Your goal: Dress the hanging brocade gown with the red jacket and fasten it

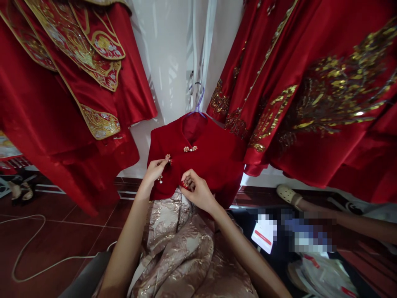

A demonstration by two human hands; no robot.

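Observation:
A red jacket (214, 153) with a V-shaped neck hangs in front of me on a purple hanger (197, 108). One gold-and-pearl frog button (190, 149) sits fastened near its neckline. My left hand (156, 169) pinches another ornamental button (168, 157) at the jacket's left front edge. A further pearl-like ornament (160, 179) shows just below that hand. My right hand (198, 189) is curled at the lower front edge, fingers closed around a small gold-and-red ornamental button (186, 183), partly hidden by the fingers.
Shiny pinkish fabric (180, 248) lies below the jacket. Embroidered red garments (124, 95) hang left, sequined ones (335, 124) right. A lit phone (264, 234) and plastic packaging (325, 275) lie lower right, near another person's clog (288, 195). A white cable (40, 277) and dark shoes (21, 191) are on the floor.

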